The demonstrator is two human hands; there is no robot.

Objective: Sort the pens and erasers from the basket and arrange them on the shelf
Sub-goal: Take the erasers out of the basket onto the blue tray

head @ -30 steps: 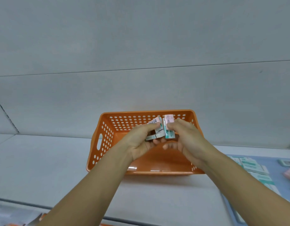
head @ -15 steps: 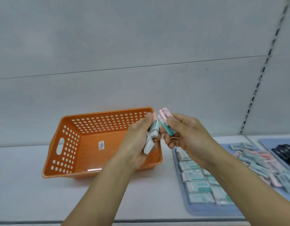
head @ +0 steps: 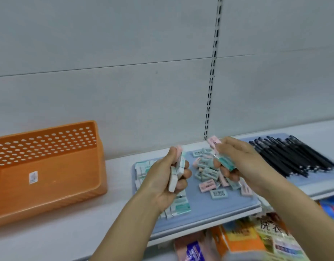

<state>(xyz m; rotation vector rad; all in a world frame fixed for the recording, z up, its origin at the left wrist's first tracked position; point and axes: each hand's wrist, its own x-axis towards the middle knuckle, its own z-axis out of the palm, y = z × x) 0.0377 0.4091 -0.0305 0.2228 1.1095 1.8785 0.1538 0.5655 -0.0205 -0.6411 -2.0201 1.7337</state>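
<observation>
My left hand [head: 162,180] grips a small stack of wrapped erasers [head: 178,167], white, teal and pink, held upright above the shelf. My right hand [head: 237,159] pinches a couple more erasers [head: 221,156], a pink one on top and a teal one below. Both hands hover over a pale blue mat [head: 209,206] where a loose pile of pink and teal erasers [head: 211,176] lies, with neat rows of teal erasers [head: 181,203] partly hidden under my left wrist. The orange perforated basket [head: 49,166] stands on the shelf at the left, and nothing shows inside it.
Several black pens [head: 292,155] lie side by side on a second blue mat at the right. A slotted metal upright [head: 211,87] runs up the grey back panel. Below the shelf edge [head: 200,232] are colourful packaged goods [head: 252,240].
The view has swung right, from the basket to the mats. Both hands carried their erasers out of the basket, moved rightward and drew apart over the eraser mat.
</observation>
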